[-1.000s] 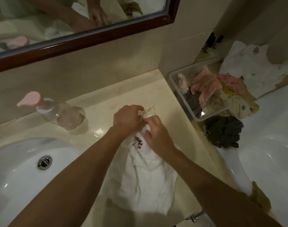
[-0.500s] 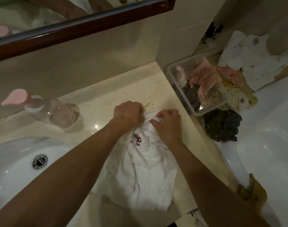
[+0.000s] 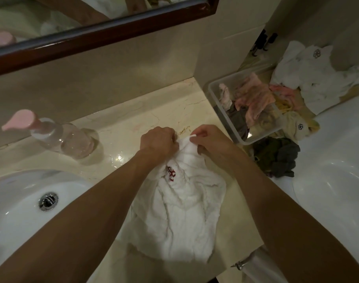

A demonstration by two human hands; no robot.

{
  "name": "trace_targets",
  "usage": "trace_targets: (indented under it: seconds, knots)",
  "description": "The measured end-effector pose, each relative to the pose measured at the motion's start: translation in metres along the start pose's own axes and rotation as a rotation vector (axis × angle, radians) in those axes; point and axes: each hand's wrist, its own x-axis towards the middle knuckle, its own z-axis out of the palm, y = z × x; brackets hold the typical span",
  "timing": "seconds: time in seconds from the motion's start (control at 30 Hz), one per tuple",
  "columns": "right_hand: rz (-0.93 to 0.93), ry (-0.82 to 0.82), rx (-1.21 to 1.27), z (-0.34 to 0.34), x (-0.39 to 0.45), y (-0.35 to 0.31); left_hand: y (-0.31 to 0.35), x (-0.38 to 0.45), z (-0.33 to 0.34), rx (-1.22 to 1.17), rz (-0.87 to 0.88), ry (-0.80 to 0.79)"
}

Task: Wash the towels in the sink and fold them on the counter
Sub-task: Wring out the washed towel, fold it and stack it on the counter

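Note:
A crumpled white towel (image 3: 180,217) with a small red embroidered mark lies on the marble counter (image 3: 133,121), right of the white sink (image 3: 17,209). My left hand (image 3: 157,142) grips the towel's far edge with curled fingers. My right hand (image 3: 210,139) pinches the same edge just beside it, a small white corner sticking up between finger and thumb. Both hands nearly touch each other. The towel's near edge hangs toward the counter's front.
A clear pump bottle (image 3: 62,135) with a pink top stands behind the sink. Right of the counter, a clear plastic bin (image 3: 212,88) holds pink and grey cloths. Dark cloths (image 3: 276,156) and white towels (image 3: 311,72) lie by a white tub (image 3: 334,180). A mirror (image 3: 52,15) hangs above.
My hands stay together at the towel's far edge; the right hand has shifted its grip and now pinches a raised corner. The head camera moved slightly.

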Motion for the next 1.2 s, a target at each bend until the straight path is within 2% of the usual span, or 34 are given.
trace_targets:
  seconds: [0.07, 0.17, 0.27, 0.37, 0.5, 0.57, 0.63, 0.7, 0.8, 0.93, 1.0, 1.07, 1.2]
  knots:
    - [-0.044, 0.062, -0.110, 0.003, 0.003, 0.002, 0.000, 0.001, 0.001, -0.001, -0.008, 0.002]
    - [-0.176, 0.168, -0.488, 0.015, 0.007, 0.010, 0.001, 0.000, 0.001, -0.005, -0.017, 0.006]
    - [-0.168, 0.208, -0.711, 0.022, 0.003, 0.017, 0.001, -0.002, 0.000, -0.019, -0.022, 0.009]
    - [-0.096, 0.255, -0.734, 0.026, 0.001, 0.020, 0.000, -0.002, -0.001, -0.027, -0.042, 0.015]
    - [-0.064, 0.272, -0.621, 0.026, 0.005, 0.014, -0.004, -0.005, -0.002, -0.131, -0.072, 0.005]
    - [-0.009, 0.227, -0.512, 0.022, 0.006, 0.010, -0.010, -0.006, -0.008, -0.260, -0.101, -0.038]
    - [0.075, 0.122, -0.370, 0.012, 0.004, 0.001, -0.018, -0.011, -0.020, -0.375, -0.113, -0.111]
    - [0.083, 0.026, -0.323, 0.000, 0.004, -0.006, -0.028, -0.023, -0.036, -0.494, -0.122, -0.161]
    - [-0.006, -0.018, -0.520, -0.013, -0.003, -0.014, -0.048, -0.049, -0.061, -0.626, -0.100, -0.176]
    - [-0.160, -0.008, -0.760, -0.022, -0.018, -0.003, -0.077, -0.081, -0.079, -0.438, -0.049, -0.226]
    - [-0.181, -0.015, -0.843, -0.027, -0.026, -0.001, -0.087, -0.091, -0.079, -0.338, 0.009, -0.127]
    - [-0.226, -0.015, -0.924, -0.031, -0.038, -0.008, -0.093, -0.102, -0.080, -0.286, 0.014, 0.063]
    - [-0.296, -0.009, -1.069, -0.043, -0.067, -0.017, -0.108, -0.130, -0.083, -0.321, -0.002, 0.321]
